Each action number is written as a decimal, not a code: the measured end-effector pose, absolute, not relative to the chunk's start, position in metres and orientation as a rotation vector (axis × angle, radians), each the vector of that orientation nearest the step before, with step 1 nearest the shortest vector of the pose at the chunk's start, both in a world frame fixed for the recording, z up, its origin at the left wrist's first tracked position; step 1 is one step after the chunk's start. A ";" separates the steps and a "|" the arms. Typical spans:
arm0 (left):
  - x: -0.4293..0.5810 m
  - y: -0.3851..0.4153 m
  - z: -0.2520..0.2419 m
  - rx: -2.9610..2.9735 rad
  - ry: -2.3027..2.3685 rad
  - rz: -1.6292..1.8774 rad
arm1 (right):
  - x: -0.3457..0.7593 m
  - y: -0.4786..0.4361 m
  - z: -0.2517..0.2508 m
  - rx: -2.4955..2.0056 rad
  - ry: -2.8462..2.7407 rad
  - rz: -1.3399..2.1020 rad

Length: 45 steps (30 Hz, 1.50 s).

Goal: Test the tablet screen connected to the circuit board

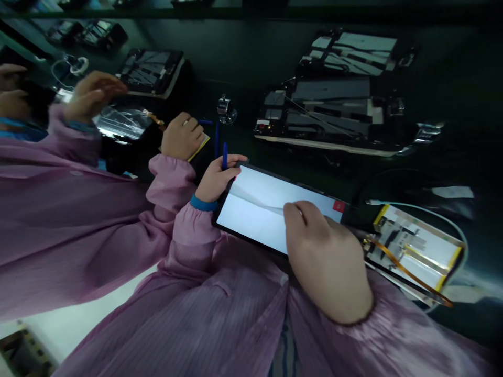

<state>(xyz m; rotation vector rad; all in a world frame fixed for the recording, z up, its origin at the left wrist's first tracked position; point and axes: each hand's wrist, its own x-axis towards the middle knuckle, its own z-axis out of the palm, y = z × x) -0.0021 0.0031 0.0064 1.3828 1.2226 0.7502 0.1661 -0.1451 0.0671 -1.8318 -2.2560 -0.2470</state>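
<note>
A tablet (255, 209) with a bright white face and a dark border lies tilted in front of me. My left hand (215, 180) grips its left end, the thumb over the edge. A blue stick-like tool (225, 156) stands up at the fingers of that hand. Over the right half of the screen is my right hand (324, 251), its fingers curled together. Whatever those fingertips may pinch is hidden. A grey band runs across the screen towards them. A red tab (338, 206) shows at the upper right corner, and a smaller red mark sits near my left thumb.
Right of the tablet lie a battery pack (422, 238), an orange flex cable (396, 260) and a pale cable (432, 209). Opened devices (330, 107) are stacked behind. A small metal roller (225, 106) stands at centre. A co-worker's hands (183, 136) work close on the left.
</note>
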 end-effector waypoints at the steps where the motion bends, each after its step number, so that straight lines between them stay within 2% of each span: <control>1: -0.002 0.003 0.006 1.380 1.215 0.751 | 0.160 -0.144 0.068 -1.799 -2.198 -0.231; 11: -0.003 0.002 0.000 1.289 1.167 0.846 | 0.111 -0.154 0.037 -1.009 -2.349 0.232; 17: -0.005 -0.001 -0.006 1.219 1.108 0.938 | 0.115 -0.156 0.039 -1.000 -2.279 0.288; 45: -0.009 0.002 -0.018 1.240 1.086 0.959 | 0.120 -0.169 0.037 -0.985 -2.353 0.350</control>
